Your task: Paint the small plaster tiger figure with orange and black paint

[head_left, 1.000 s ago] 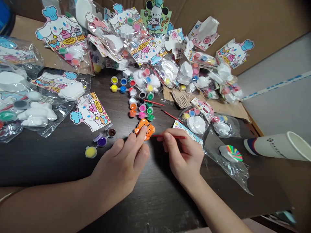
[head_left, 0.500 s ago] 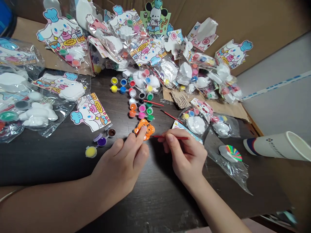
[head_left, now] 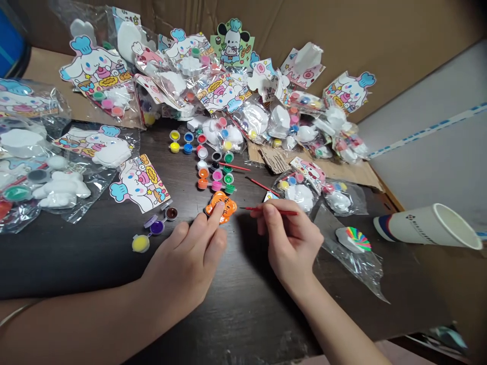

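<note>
An orange-painted plaster figurine (head_left: 229, 207) with dark face-like lines lies flat on the dark table. The index finger of my left hand (head_left: 190, 258) presses on its top, while the other fingers are bent beside it; my left thumb is hidden. My right hand (head_left: 291, 235) pinches a thin red paintbrush (head_left: 279, 211), its dark tip pointing left, slightly apart from the figurine's right edge. Just behind the figurine stand opened paint pots (head_left: 216, 175) in several colours. Nearer my left hand are a yellow pot (head_left: 140, 244), a purple pot (head_left: 156, 227) and a brown pot (head_left: 171, 213).
Two more brushes lie behind my right hand, one being a red brush (head_left: 262, 187). Bagged white plaster figures (head_left: 254, 116) with printed cards pile up along the back and left. A paper cup (head_left: 426, 226) and a rainbow-striped piece (head_left: 355, 239) on plastic film are at right.
The brush tip has drawn back from the figurine's right edge, leaving a small gap. My left index finger stays on the figurine. The whole view has shifted slightly.
</note>
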Demonstrator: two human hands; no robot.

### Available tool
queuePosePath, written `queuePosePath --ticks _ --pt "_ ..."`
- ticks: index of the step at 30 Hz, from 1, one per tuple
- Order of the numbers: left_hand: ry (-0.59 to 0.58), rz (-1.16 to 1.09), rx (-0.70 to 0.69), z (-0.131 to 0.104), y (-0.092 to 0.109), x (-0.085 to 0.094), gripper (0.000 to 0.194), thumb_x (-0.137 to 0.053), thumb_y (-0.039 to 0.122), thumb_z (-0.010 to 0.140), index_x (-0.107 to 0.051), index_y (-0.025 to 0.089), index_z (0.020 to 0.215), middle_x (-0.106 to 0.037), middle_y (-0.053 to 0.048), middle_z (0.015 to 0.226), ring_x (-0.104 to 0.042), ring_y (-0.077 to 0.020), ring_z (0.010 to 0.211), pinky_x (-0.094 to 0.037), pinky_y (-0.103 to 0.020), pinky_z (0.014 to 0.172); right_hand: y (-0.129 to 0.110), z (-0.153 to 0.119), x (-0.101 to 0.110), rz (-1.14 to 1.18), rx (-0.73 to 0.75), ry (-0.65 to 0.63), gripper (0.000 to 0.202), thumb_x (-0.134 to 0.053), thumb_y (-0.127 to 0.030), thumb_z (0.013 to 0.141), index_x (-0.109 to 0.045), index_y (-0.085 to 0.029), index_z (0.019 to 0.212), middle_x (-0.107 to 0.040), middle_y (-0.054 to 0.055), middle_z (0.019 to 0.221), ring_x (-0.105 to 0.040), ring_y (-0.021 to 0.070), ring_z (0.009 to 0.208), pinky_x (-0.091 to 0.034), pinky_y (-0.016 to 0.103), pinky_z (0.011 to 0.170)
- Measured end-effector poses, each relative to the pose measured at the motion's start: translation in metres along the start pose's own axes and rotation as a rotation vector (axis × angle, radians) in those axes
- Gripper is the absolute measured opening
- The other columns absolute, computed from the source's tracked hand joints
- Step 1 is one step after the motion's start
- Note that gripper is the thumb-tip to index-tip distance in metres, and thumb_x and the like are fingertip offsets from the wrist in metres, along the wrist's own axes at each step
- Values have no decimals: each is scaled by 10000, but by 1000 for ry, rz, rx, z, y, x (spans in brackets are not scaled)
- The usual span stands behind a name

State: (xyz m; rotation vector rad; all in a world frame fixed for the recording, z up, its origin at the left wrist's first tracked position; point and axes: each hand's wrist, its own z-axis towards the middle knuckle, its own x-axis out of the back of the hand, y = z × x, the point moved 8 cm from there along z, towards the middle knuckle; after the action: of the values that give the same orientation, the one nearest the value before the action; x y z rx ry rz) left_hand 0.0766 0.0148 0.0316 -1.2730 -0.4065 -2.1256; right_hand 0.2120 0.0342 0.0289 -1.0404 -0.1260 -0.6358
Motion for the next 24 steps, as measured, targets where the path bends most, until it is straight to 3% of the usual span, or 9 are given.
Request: queuePosePath --ticks 4,8,13,17,21,24 --pt "1 19 -9 -1 0 1 260 -393 53 855 -624 108 962 -676 -154 1189 -614 -240 959 -432 -341 719 -2 1 -7 -20 19 -97 150 -524 -160 889 -597 -194 762 -654 -8 638 -518 89 451 -431 231 458" --pt "10 14 -8 0 -1 2 251 -397 49 846 -621 104 943 -674 -154 1194 -618 -238 941 -433 -339 704 1 2 3 -27 -24 13 152 -528 -181 895 -592 -195 758 -632 -12 614 -522 94 459 -420 227 450" --pt "10 5 -7 0 0 2 240 -403 49 843 -616 98 941 -673 -167 1190 -616 -245 953 -432 -343 697 1 1 -7 -1 -23 -99 151 -522 -172 893 -590 -191 760 -654 -8 629 -511 83 443 -421 220 449" --pt "1 4 -3 0 0 1 232 -410 51 849 -619 108 931 -674 -159 1192 -617 -240 950 -432 -340 698 4 3 2 -20 -56 15 149 -522 -182 897 -588 -191 764 -620 -16 603 -512 86 443 -419 215 436" --pt "11 4 -3 0 0 2 246 -397 48 850 -615 101 950 -681 -157 1178 -614 -240 956 -434 -342 701 -1 3 -4 -1 11 -78 157 -523 -150 889 -591 -192 754 -596 -30 579 -532 84 455 -441 209 460" --pt "17 5 -3 1 0 2 238 -398 47 848 -616 102 926 -681 -158 1178 -620 -239 932 -429 -342 690 0 3 2 -28 14 -9 153 -519 -137 892 -594 -193 770 -613 -23 611 -547 83 481 -454 212 488"
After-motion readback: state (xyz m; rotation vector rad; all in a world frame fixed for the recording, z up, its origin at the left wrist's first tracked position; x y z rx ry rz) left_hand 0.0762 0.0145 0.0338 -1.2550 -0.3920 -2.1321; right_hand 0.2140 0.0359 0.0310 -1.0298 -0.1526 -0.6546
